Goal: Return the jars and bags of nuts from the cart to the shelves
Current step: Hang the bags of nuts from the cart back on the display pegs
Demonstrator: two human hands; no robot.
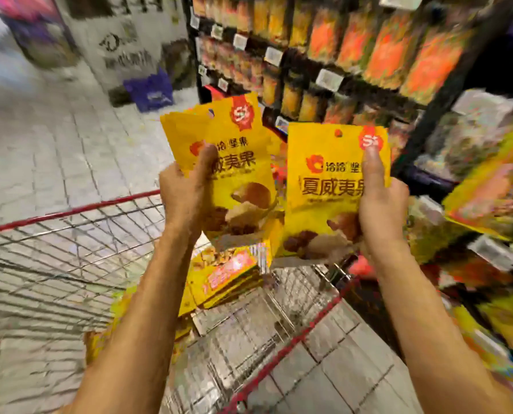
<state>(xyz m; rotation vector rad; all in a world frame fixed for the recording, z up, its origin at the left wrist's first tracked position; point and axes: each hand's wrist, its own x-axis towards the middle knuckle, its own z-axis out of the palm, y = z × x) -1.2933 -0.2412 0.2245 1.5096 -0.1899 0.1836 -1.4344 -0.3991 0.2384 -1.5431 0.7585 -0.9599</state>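
Note:
My left hand [186, 198] grips a fanned bunch of yellow nut bags [237, 138], thumb across the front one. My right hand [380, 204] holds another yellow nut bag [324, 174] upright by its right side, thumb up along the front. Both are raised above the wire cart [70, 249] with its red rim. More yellow bags [228, 276] lie stacked in the cart below my hands. The shelves [353, 73] with orange and yellow packets stand to the right and ahead.
A tiled aisle floor [55, 144] stretches to the left. A purple box [149, 91] sits on the floor by a pillar at the shelf's end. Packets on the near right shelves [488, 198] jut toward my right arm. The picture is blurred.

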